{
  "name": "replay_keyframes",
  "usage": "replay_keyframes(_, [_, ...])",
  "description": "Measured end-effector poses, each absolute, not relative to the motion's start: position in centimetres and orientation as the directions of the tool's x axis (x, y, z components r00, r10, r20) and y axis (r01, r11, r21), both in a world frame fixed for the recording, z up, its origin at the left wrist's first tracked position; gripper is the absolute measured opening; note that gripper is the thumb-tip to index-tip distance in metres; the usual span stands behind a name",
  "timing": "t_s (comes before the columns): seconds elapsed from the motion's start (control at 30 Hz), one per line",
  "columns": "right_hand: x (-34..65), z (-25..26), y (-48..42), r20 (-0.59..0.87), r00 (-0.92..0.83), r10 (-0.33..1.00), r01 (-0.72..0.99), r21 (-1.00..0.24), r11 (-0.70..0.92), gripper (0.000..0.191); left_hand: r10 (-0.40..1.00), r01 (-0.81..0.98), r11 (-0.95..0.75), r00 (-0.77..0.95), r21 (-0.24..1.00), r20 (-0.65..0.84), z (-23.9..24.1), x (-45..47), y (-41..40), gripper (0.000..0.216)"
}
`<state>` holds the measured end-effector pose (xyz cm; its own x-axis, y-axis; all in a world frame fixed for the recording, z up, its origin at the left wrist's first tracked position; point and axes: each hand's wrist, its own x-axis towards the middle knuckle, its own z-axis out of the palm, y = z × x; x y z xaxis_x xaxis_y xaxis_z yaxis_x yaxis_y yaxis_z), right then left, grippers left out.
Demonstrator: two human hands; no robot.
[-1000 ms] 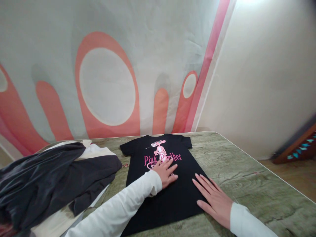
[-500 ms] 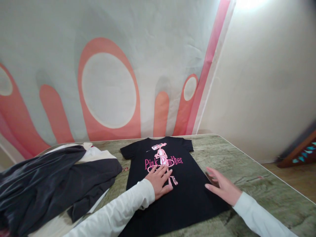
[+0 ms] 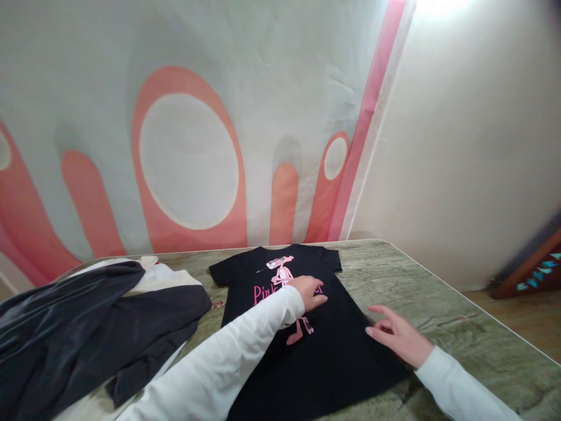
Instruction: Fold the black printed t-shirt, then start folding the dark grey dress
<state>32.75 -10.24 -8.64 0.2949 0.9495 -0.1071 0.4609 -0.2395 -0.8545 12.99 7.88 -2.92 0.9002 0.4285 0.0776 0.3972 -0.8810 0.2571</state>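
A black T-shirt [image 3: 337,356] with a pink cartoon panther and pink lettering lies spread flat on the table, neck toward the wall. Above the lettering is my left hand [image 3: 309,292], its fingers apart and pointing right; it covers part of the print, and I cannot tell whether it touches the cloth. At the shirt's right side edge, my right hand [image 3: 401,338] has thumb and forefinger apart, with nothing visible between them. My left sleeve hides some of the shirt's lower left side.
A heap of dark grey and cream clothes [image 3: 166,310] lies at the left of the wood-grain table [image 3: 442,316]. Behind the table's far edge stands a wall [image 3: 258,117] with orange-pink shapes. A brown object with light blue marks [image 3: 532,275] is at the far right.
My left hand has moved up and right across the print, from the panther's lower body to the lettering. My right hand stays near the shirt's side, fingers slightly more bent.
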Motion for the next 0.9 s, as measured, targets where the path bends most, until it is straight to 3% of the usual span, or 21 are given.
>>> replay_keyframes(0.2, [31.6, -8.2, -10.8, -0.013, 0.291, 0.957, 0.542, -0.822, -0.176, 0.048, 0.630, 0.599, -0.769, 0.769, 0.222, 0.109, -3.7, 22.6, 8.7, 0.051])
replay_keyframes(0.43, [30.5, -8.3, -11.4, 0.087, 0.286, 0.954, 0.730, -0.665, -0.158, 0.044, 0.706, 0.661, -0.701, 0.695, 0.267, 0.132, -5.0, 28.2, 9.4, 0.046])
replay_keyframes(0.67, [30.1, -7.9, -11.7, 0.126, 0.305, 0.944, 0.755, -0.636, -0.159, 0.049, 0.775, 0.681, -0.587, 0.629, 0.438, 0.059, -5.4, 29.0, 11.6, 0.030])
replay_keyframes(0.9, [29.2, -7.5, -12.3, 0.164, 0.262, 0.951, 0.776, -0.622, -0.107, 0.047, 0.802, 0.509, -0.441, 0.593, 0.739, 0.070, -5.1, 25.5, 15.0, 0.013])
